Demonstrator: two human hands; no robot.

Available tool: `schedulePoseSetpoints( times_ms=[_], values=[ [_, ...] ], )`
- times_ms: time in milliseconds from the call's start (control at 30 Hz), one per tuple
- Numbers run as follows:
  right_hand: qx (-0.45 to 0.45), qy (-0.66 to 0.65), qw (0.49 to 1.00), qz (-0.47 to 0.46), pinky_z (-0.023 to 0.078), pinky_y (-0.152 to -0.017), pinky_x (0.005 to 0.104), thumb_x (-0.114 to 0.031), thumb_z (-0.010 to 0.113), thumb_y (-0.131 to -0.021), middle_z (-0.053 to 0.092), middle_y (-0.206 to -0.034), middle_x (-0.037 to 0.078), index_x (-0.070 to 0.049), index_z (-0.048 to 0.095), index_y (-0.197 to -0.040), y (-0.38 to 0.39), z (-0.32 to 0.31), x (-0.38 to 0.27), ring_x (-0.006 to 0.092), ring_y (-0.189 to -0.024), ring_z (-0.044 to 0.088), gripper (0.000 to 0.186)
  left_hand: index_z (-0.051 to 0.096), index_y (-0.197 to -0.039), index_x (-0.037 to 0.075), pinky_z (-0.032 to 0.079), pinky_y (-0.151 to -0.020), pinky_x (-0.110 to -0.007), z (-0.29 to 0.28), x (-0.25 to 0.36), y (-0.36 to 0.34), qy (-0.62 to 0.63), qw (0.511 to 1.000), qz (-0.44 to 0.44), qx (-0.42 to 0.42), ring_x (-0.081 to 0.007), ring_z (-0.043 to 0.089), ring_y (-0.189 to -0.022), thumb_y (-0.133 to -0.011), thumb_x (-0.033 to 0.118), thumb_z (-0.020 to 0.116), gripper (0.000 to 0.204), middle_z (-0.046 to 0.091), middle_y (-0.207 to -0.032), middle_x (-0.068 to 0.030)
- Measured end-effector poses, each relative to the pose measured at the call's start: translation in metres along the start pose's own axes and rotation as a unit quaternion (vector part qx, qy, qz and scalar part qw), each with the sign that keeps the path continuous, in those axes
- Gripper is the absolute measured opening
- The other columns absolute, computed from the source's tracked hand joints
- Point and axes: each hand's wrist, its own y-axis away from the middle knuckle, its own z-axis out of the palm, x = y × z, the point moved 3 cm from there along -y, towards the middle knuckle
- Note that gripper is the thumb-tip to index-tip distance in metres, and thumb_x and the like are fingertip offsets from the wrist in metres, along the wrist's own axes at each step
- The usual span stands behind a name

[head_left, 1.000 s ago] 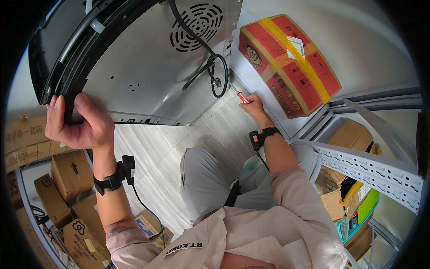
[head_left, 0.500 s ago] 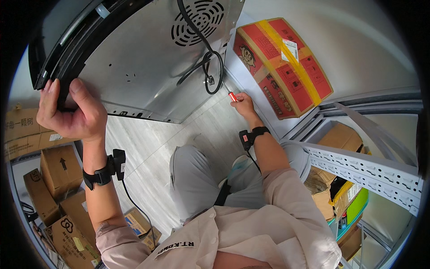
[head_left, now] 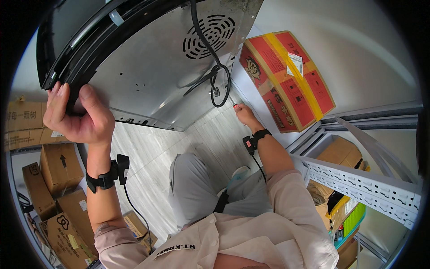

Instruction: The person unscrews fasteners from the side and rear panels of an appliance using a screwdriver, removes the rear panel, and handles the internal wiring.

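Note:
A large metal appliance [head_left: 148, 76] with a black front edge stands tilted at the upper left. My left hand [head_left: 83, 117] grips its lower black corner, fingers curled under and thumb against the panel. Low by the appliance's right end, my right hand [head_left: 246, 115] is closed around a red-handled screwdriver [head_left: 235, 106]. Only a bit of the red handle shows past the fingers; its tip is hard to make out. Just above that hand hangs a looped black power cable [head_left: 227, 87], near a small metal fitting [head_left: 216, 92] on the panel.
A red and brown carton [head_left: 286, 83] with yellow tape stands right of my right hand. Perforated metal shelving [head_left: 358, 181] with boxes is at the lower right. Several cardboard boxes [head_left: 62, 163] fill a shelf at left. My knees [head_left: 192, 179] are bent over the grey floor [head_left: 143, 166].
The view has shifted, so the appliance and carton appear lower. My right hand now covers more of the screwdriver's handle. My left hand keeps its hold on the appliance's corner.

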Motion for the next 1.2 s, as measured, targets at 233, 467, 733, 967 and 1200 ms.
schedulePoseSetpoints(
  times_ms=[233, 467, 733, 967, 1200],
  values=[
    [0.084, 0.016, 0.994, -0.074, 0.05, -0.072, 0.0381, -0.029, 0.075, -0.079, 0.066, -0.092, 0.017, -0.001, 0.053, -0.115, -0.012, 0.008, 0.009, 0.0277, -0.08, 0.064, 0.051, 0.054, -0.113, 0.0, 0.039, -0.107, -0.041, 0.0, 0.0, -0.001, 0.009, 1.0, 0.001, 0.001, -0.0244, 0.056, -0.112, -0.087, 0.003, 0.068, 0.03, 0.055, -0.11, -0.0097],
    [0.028, -0.02, 0.999, 0.011, 0.049, -0.08, 0.0382, -0.029, 0.072, -0.081, 0.067, -0.09, 0.015, -0.001, 0.063, -0.103, -0.041, 0.015, 0.006, 0.0282, -0.09, 0.064, 0.037, 0.054, -0.114, 0.002, 0.039, -0.107, -0.045, -0.002, -0.006, 0.002, -0.002, 1.0, -0.001, -0.015, -0.0267, 0.056, -0.109, -0.086, 0.008, 0.07, 0.032, 0.049, -0.109, -0.008],
    [0.027, 0.03, 0.999, -0.032, 0.051, -0.08, 0.0414, -0.037, 0.08, -0.074, 0.068, -0.098, 0.02, -0.001, 0.058, -0.098, -0.042, 0.017, 0.009, 0.0337, -0.093, 0.065, 0.048, 0.052, -0.113, 0.002, 0.038, -0.108, -0.045, 0.001, -0.001, -0.002, 0.002, 1.0, -0.012, -0.016, -0.0262, 0.056, -0.111, -0.088, 0.006, 0.067, 0.03, 0.052, -0.11, -0.0078],
    [0.102, 0.056, 0.987, -0.113, 0.05, -0.083, 0.045, -0.045, 0.07, -0.081, 0.066, -0.111, 0.018, -0.007, 0.058, -0.112, -0.034, 0.021, -0.027, 0.0368, -0.102, 0.063, 0.05, 0.053, -0.113, 0.002, 0.038, -0.106, -0.046, -0.006, -0.009, 0.003, -0.002, 1.0, -0.006, -0.018, -0.0277, 0.057, -0.109, -0.086, 0.011, 0.07, 0.033, 0.05, -0.109, -0.008],
    [0.071, 0.076, 0.992, -0.077, 0.05, -0.087, 0.0435, -0.033, 0.061, -0.088, 0.069, -0.108, 0.013, -0.015, 0.063, -0.115, -0.03, -0.001, -0.04, 0.0349, -0.101, 0.064, 0.032, 0.053, -0.113, 0.002, 0.039, -0.106, -0.045, -0.003, -0.008, 0.004, -0.012, 1.0, 0.001, -0.018, -0.0267, 0.057, -0.108, -0.087, 0.011, 0.069, 0.032, 0.05, -0.109, -0.0081]
  ],
)
